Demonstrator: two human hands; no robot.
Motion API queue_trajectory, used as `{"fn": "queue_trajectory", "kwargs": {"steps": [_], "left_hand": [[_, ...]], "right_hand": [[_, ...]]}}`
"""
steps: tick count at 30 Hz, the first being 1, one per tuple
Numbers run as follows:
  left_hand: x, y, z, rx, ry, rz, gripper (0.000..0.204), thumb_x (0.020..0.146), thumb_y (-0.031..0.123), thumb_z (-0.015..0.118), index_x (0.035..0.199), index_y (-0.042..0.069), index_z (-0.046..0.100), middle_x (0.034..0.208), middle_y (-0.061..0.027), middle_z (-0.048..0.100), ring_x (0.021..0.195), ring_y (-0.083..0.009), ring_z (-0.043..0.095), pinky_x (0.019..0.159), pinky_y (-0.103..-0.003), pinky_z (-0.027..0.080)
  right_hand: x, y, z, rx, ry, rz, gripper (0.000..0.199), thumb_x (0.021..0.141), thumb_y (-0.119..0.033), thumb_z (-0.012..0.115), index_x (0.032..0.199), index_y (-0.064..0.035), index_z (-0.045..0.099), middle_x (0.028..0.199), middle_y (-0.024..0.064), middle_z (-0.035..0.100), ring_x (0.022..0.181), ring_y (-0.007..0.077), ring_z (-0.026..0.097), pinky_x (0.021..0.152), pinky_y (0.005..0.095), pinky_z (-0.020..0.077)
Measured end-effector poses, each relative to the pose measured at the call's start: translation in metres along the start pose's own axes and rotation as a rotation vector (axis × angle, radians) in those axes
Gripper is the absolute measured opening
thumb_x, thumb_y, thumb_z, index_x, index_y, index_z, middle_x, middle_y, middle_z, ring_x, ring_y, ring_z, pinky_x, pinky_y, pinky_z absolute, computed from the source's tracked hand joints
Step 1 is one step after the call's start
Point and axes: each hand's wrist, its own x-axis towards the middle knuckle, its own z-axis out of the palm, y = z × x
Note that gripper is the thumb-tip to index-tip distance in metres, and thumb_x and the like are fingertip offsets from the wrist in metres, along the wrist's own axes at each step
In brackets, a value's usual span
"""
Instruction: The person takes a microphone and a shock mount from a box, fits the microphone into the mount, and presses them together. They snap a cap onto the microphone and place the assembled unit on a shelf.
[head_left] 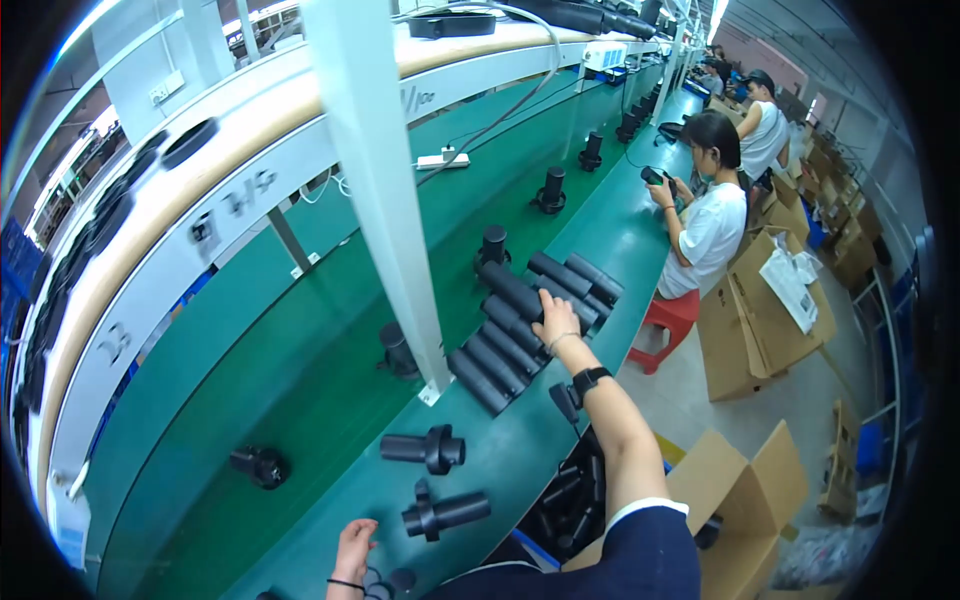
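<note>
My right hand [557, 318] reaches out over the green conveyor table [300, 370] and grips one dark grey cylinder in a row of several cylinders [505, 345] lying side by side. A black watch sits on that wrist. My left hand [352, 553] rests low at the table's near edge, fingers loosely apart, touching nothing I can make out. Two black flanged tube parts lie close to it, one [425, 448] farther and one [445, 513] nearer. A black round part [262, 466] lies to the left.
A white post [385, 190] stands on the table in front of me. More black parts [552, 190] stand upright along the belt. A bin of dark parts [570, 500] sits under my right arm. A seated co-worker [705, 215] works further down; cardboard boxes [760, 310] crowd the floor at right.
</note>
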Motion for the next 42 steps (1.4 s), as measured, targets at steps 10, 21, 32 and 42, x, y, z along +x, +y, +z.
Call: {"fn": "queue_trajectory", "kwargs": {"steps": [10, 21, 32, 42], "left_hand": [[0.067, -0.002, 0.045, 0.903, 0.119, 0.349, 0.078, 0.075, 0.023, 0.069, 0.142, 0.008, 0.033, 0.147, -0.0318, 0.015, 0.134, -0.054, 0.013, 0.11, -0.051, 0.02], [0.062, 0.009, 0.05, 1.041, 0.031, 0.3, 0.085, 0.075, 0.024, 0.071, 0.146, 0.012, 0.025, 0.148, -0.0332, 0.007, 0.132, -0.0591, 0.01, 0.108, -0.053, 0.024], [0.057, 0.002, 0.041, 1.023, 0.074, 0.293, 0.086, 0.074, 0.022, 0.071, 0.145, 0.01, 0.025, 0.147, -0.0353, 0.006, 0.131, -0.0603, 0.008, 0.109, -0.053, 0.019], [0.062, 0.025, 0.055, 0.94, 0.181, 0.405, 0.076, 0.075, 0.012, 0.066, 0.142, 0.004, 0.03, 0.145, -0.0286, 0.023, 0.132, -0.0466, 0.026, 0.107, -0.051, 0.027]], "right_hand": [[0.105, 0.059, -0.077, 0.576, 0.311, 0.098, 0.052, 0.065, -0.028, 0.07, 0.104, 0.0031, 0.057, 0.081, 0.0245, 0.062, 0.078, 0.0386, 0.062, 0.071, 0.0439, 0.0496], [0.301, 0.037, 0.044, 0.143, 0.005, 0.148, 0.053, 0.06, -0.019, 0.08, 0.105, -0.0005, 0.058, 0.115, 0.0184, 0.056, 0.106, 0.0359, 0.056, 0.092, 0.0408, 0.0481], [0.303, 0.006, 0.027, 0.492, -0.41, -0.257, 0.081, 0.061, 0.004, 0.067, 0.135, -0.0161, 0.042, 0.132, 0.0171, 0.049, 0.107, 0.0376, 0.056, 0.09, 0.0382, 0.0478], [0.225, -0.099, 0.016, 0.504, -0.099, -0.718, 0.056, 0.063, -0.004, 0.072, 0.116, -0.0145, 0.056, 0.103, 0.0132, 0.056, 0.095, 0.0333, 0.057, 0.085, 0.0383, 0.048]]}}
